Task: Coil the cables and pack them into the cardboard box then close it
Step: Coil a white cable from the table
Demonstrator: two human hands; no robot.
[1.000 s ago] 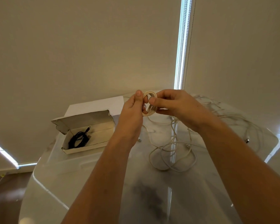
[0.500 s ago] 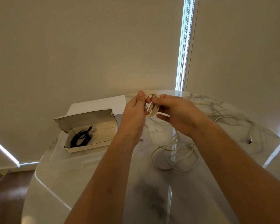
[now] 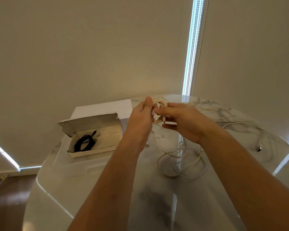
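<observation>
A small coil of white cable [image 3: 158,104] is held up above the table between both hands. My left hand [image 3: 141,119] pinches its left side with the thumb on top. My right hand [image 3: 182,122] grips its right side, fingers around the loops, with a plug end showing near the fingertips. The cardboard box [image 3: 97,148] lies open at the left, lid [image 3: 92,125] tipped back, with a coiled black cable [image 3: 85,144] inside. Loose white cable [image 3: 182,162] lies in loops on the table below my hands.
More white cable [image 3: 250,125] sprawls over the right of the glossy marble table [image 3: 107,189], ending in a USB plug [image 3: 259,148]. A white sheet [image 3: 103,108] lies behind the box. Blinds hang close behind the table. The table's rounded edge falls to dark floor at the left.
Both hands have kept winding the white coil, my right hand turning around its right side. The coil has grown by a loop or so and the view has shifted slightly.
</observation>
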